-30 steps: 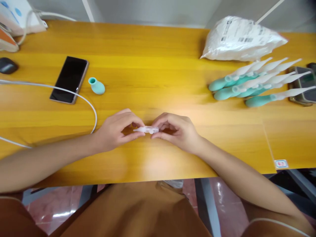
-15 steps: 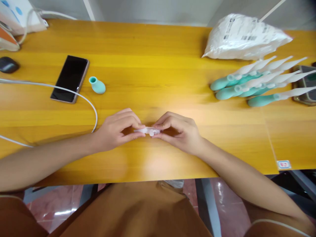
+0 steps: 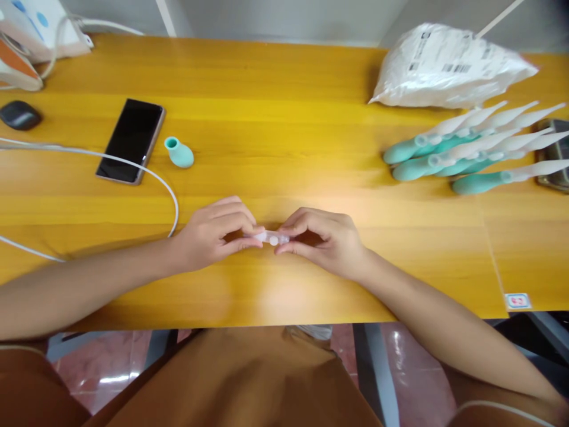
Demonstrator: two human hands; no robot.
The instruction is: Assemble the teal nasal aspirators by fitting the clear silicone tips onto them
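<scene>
Both my hands meet over the middle of the yellow wooden table (image 3: 284,136), pinching a small clear plastic nozzle (image 3: 271,238) between their fingertips. My left hand (image 3: 213,232) grips its left end and my right hand (image 3: 322,238) grips its right end, just above the tabletop. A small teal rubber bulb (image 3: 178,152) lies on its side to the upper left, apart from my hands.
A black phone (image 3: 131,140) lies left of the bulb, with a white cable (image 3: 133,169) curving past it. Several teal bulbs with clear nozzles (image 3: 466,155) are piled at the right, behind them a white plastic bag (image 3: 448,64). A dark mouse (image 3: 20,114) sits far left.
My hands have stayed together on the clear nozzle, and my left fingers have closed further over its tip. The view has shifted slightly.
</scene>
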